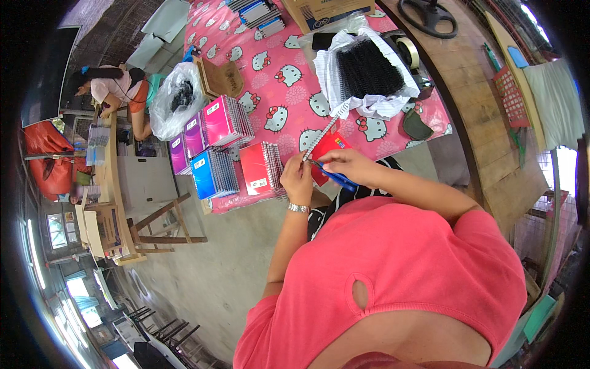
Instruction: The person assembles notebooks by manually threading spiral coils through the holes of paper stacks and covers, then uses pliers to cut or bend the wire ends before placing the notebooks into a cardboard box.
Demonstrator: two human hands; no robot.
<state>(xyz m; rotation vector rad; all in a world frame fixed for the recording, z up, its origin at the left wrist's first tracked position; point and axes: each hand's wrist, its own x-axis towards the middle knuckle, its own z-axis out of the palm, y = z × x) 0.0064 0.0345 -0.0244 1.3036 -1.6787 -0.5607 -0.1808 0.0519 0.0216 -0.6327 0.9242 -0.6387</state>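
Note:
My left hand is closed round the near end of a red spiral notebook, which is tilted at the table's near edge with its wire spine facing up and left. In my right hand are blue-handled pliers, their tip against the near end of the wire coil by my left fingertips. The jaws are too small to make out. Left of my hands stands a stack of red spiral notebooks. Beyond the held notebook, a heap of black spiral coils lies on white wrapping.
Blue notebooks and purple and pink ones stand at the table's left. Near them are a plastic bag and an opened carton. Tape and a dark green pouch lie right. Another person works far left.

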